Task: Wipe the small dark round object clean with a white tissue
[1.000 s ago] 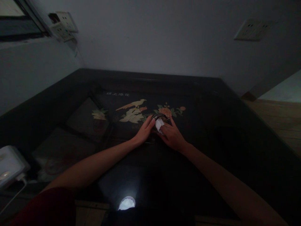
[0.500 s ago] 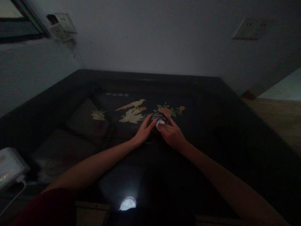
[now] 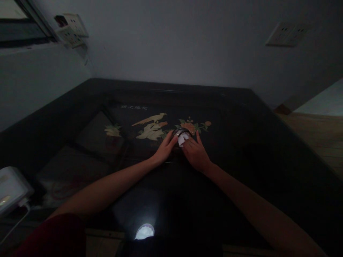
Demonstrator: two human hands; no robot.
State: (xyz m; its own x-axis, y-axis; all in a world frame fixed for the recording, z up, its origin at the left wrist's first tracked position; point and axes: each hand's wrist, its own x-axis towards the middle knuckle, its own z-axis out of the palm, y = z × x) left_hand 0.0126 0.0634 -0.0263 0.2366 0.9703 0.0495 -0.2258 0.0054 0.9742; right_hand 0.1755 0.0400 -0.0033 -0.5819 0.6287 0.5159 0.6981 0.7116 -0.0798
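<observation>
Since the frame of half a second before, the white tissue point(image 3: 183, 139) had changed its form: it was twisted and narrow then, and now it was spread wider. The right hand point(image 3: 196, 152) had also shifted a little, and one of its outer fingers now stood away from the side of the dark round object point(image 3: 184, 130), while before it lay closer against it.

This object was shiny with a curved dark rim, but the light was too weak to tell exactly what it was. It was between the two hands, over the middle of the black table point(image 3: 214, 210), just in front of the orange flower point(image 3: 188, 127) in the table's decoration. The left hand point(image 3: 164, 149) was clamped on its left side, with the thumb on the near part and the other fingers around the edge. The right hand had the tissue pinched among its fingers and pressed it against the object; how each finger was bent, I could not tell.

To the left of the flower, there was a pale bird point(image 3: 152, 118) in the same decoration. A white device point(image 3: 13, 189) with a cable point(image 3: 18, 223) was at the left edge, well apart from the hands.
</observation>
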